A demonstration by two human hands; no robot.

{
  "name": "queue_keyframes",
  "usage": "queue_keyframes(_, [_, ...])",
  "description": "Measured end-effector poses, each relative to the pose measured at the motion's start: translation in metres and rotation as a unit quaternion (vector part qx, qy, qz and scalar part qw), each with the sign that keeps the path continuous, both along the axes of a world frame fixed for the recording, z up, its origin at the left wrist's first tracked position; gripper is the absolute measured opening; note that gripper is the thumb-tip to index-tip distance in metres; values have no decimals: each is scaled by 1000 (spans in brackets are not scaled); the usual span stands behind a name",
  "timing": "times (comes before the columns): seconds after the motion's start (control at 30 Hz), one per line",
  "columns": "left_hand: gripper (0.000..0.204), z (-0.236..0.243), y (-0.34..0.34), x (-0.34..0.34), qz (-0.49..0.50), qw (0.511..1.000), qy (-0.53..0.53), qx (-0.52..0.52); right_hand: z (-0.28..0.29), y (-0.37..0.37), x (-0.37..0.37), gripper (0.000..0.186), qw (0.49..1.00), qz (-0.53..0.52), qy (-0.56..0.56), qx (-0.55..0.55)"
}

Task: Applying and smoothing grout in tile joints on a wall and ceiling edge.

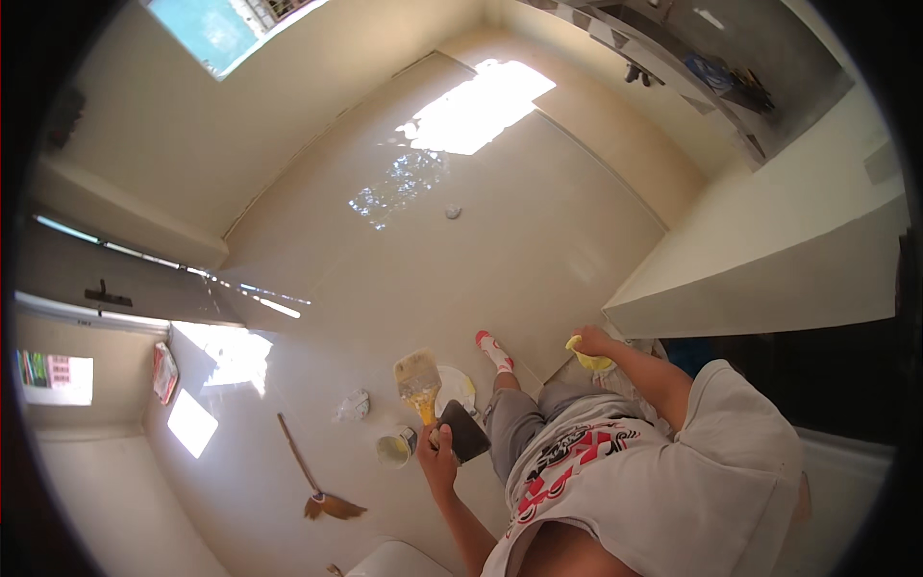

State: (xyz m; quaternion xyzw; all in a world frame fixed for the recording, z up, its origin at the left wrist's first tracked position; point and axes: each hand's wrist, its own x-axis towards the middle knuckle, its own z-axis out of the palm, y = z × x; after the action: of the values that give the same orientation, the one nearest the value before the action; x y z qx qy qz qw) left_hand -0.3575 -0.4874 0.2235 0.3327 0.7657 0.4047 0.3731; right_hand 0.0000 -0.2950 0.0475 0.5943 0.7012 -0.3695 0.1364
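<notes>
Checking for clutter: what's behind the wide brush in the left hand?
Behind the wide brush, floor and part of a round white object show; what the brush covers is hidden.

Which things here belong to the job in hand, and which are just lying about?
Likely the job:
- wide yellow-handled tool and dark flat tool, left hand
- crumpled yellow item, right hand
- open tub

Likely lying about:
- straw broom
- crumpled plastic
- round object

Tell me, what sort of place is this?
Probably a room in a home: there's a door with a lever handle, a window, and a straw broom on the floor.
</notes>
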Motion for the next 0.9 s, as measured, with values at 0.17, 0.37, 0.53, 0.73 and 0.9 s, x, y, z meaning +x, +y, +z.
queue_keyframes(0.17, [29,-7,108,-18,-76,995,-68,-4,10,18,40,34,993,15,-102,-57])
queue_keyframes(0.37, [21,-23,225,-41,-164,985,-50,-7,74,73,30,36,963,-262,52,23])
queue_keyframes(0.53, [21,0,319,-41,-264,962,-62,-30,85,66,36,39,940,-328,60,74])
queue_keyframes(0.73, [25,-8,407,-13,-315,949,-10,13,34,36,82,34,916,-401,-1,7])
queue_keyframes(0.9, [25,1,442,25,-300,952,3,-64,22,61,106,31,904,-419,-31,-77])
